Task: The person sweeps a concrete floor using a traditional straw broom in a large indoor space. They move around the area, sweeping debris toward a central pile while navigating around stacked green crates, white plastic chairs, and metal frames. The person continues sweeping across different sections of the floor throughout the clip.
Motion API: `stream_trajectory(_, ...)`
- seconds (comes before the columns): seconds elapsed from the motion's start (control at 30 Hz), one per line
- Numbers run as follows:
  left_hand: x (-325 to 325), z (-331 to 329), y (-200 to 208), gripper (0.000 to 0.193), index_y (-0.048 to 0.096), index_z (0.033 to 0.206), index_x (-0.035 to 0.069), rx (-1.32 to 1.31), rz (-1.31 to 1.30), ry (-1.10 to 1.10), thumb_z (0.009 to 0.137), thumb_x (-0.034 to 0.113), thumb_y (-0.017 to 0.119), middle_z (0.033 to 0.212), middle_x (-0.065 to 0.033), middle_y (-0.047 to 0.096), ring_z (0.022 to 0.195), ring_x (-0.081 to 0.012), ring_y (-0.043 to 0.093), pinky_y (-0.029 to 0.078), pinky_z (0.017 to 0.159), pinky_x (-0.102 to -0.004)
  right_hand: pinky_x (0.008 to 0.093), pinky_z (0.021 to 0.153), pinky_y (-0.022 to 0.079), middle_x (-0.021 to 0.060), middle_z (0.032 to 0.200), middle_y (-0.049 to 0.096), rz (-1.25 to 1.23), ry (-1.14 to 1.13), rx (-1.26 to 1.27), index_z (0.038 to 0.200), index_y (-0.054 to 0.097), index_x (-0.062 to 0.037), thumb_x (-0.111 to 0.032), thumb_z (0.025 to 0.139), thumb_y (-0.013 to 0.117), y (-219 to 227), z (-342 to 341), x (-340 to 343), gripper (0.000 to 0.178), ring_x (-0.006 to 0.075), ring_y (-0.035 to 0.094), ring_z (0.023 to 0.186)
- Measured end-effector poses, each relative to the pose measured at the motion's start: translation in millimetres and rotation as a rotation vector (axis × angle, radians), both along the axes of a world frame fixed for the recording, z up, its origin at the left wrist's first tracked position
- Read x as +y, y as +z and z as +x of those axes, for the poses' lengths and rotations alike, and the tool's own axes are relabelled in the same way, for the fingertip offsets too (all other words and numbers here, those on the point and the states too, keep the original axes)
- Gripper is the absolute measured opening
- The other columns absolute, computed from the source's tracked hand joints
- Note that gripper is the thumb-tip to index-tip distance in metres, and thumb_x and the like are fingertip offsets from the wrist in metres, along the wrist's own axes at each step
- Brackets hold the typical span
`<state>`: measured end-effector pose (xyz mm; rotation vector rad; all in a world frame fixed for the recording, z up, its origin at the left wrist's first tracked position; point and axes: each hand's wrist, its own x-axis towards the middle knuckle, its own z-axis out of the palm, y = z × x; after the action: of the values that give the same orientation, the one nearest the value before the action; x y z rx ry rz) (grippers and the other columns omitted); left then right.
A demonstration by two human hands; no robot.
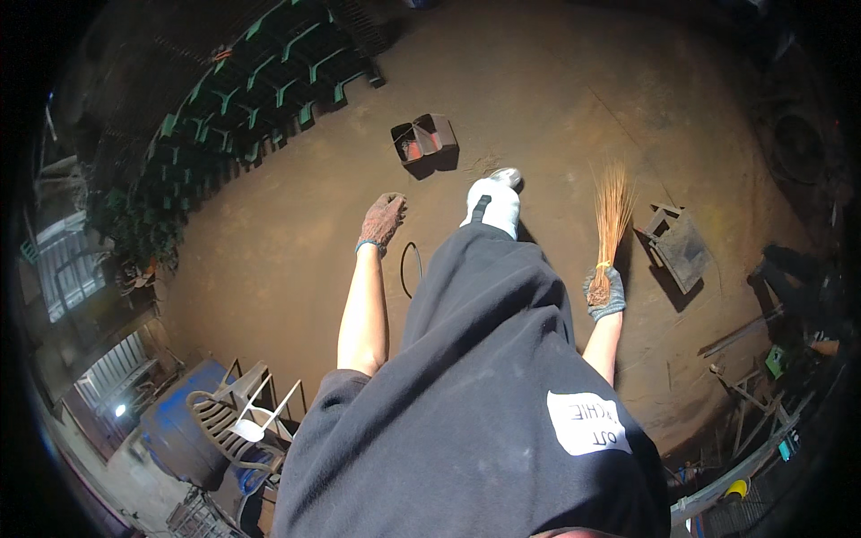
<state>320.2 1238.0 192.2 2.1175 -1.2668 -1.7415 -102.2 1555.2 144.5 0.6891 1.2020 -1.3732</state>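
My right hand (606,296), in a grey knit glove, is wrapped round the bound butt end of a stick broom (613,211). Its thin tan bristles fan out away from me above the brown floor. My left hand (384,220), in a reddish-brown work glove with a blue cuff, hangs over the floor at the left with its fingers loosely bent and nothing seen in them. Beyond that hand sits a dark two-part box (425,142) with something red inside. A small heap of fine debris (484,164) lies between the box and my white shoe (493,204).
A low worn stool (679,249) stands right of the broom. A thin black loop (412,269) lies by my left forearm. Green-legged frames (260,94) are massed at the far left. A blue drum (184,421) and a chair (224,426) stand near left; scrap lines the right edge.
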Motion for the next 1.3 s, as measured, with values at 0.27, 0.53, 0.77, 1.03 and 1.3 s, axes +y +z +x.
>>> stream_trajectory(0.27,1,-49,-68,0.026,0.059,0.097,0.004,-0.086,0.255,-0.104,0.088,0.027,0.051,0.081,-0.0041,0.061,0.064,-0.0138,0.056,0.046,0.058,-0.0288,0.0397,0.070,0.051,0.0073,0.084,0.059,0.043,-0.124,-0.005,0.096,0.058,-0.0085,-0.036,0.082,0.063,-10,-64,-37,0.031,0.0260,0.057,0.076)
stream_trajectory(0.53,-96,-173,-68,0.024,0.058,0.092,0.006,-0.101,0.155,-0.087,0.089,0.029,0.055,0.076,-0.0018,0.058,0.064,-0.0122,0.053,0.044,0.058,-0.0277,0.0421,0.075,0.054,0.0143,0.095,0.063,0.200,-0.067,0.053,0.107,0.055,0.0012,-0.029,0.088,0.060,5,-163,-79,0.036,0.0281,0.063,0.082)
stream_trajectory(0.77,-181,-290,-10,0.044,0.059,0.113,0.003,0.077,-0.182,-0.331,0.092,0.040,0.052,0.097,-0.0096,0.065,0.085,-0.0155,0.061,0.048,0.076,-0.0280,0.0395,0.054,0.054,0.0105,0.082,0.060,0.343,0.032,0.145,0.100,0.050,-0.0078,-0.017,0.086,0.063,13,-212,-100,0.022,0.0263,0.060,0.064)
stream_trajectory(1.03,-97,-286,-39,0.040,0.060,0.106,0.001,-0.112,0.133,-0.064,0.090,0.037,0.054,0.091,-0.0062,0.065,0.078,-0.0130,0.059,0.047,0.070,-0.0269,0.0395,0.049,0.052,0.0105,0.076,0.061,0.316,0.078,-0.013,0.091,0.056,-0.0063,-0.014,0.084,0.064,-19,-272,-110,0.013,0.0258,0.061,0.060)
stream_trajectory(1.3,30,-280,-36,0.045,0.056,0.116,0.001,-0.365,0.341,0.002,0.084,0.033,0.057,0.091,-0.0089,0.065,0.074,-0.0160,0.060,0.049,0.063,-0.0299,0.0367,0.050,0.052,0.0069,0.075,0.063,0.393,0.372,0.022,0.092,0.057,-0.0088,-0.017,0.084,0.066,-37,-351,-108,0.015,0.0236,0.064,0.063)
